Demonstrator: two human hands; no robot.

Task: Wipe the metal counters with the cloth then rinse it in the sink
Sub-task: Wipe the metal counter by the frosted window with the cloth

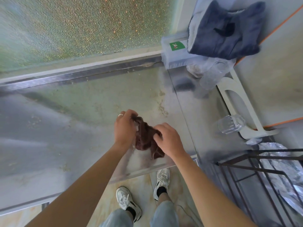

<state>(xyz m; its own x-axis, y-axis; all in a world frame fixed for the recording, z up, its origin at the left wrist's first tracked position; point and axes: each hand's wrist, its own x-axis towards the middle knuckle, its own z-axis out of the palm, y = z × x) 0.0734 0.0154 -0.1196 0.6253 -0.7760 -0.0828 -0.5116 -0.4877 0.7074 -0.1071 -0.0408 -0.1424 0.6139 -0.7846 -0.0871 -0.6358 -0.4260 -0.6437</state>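
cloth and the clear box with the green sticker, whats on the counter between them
In the head view, nothing stands between the cloth and the clear box; that stretch of metal counter holds only crumbs and smeared residue.

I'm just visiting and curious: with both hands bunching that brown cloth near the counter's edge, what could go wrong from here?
1. The cloth is bunched between the left hand and right hand, so it may smear the crumbs rather than lift them.
2. It sits near the counter edge, so debris could be pushed onto the floor by the shoes.
3. A wide sweep to the right might knock the glass lying there.
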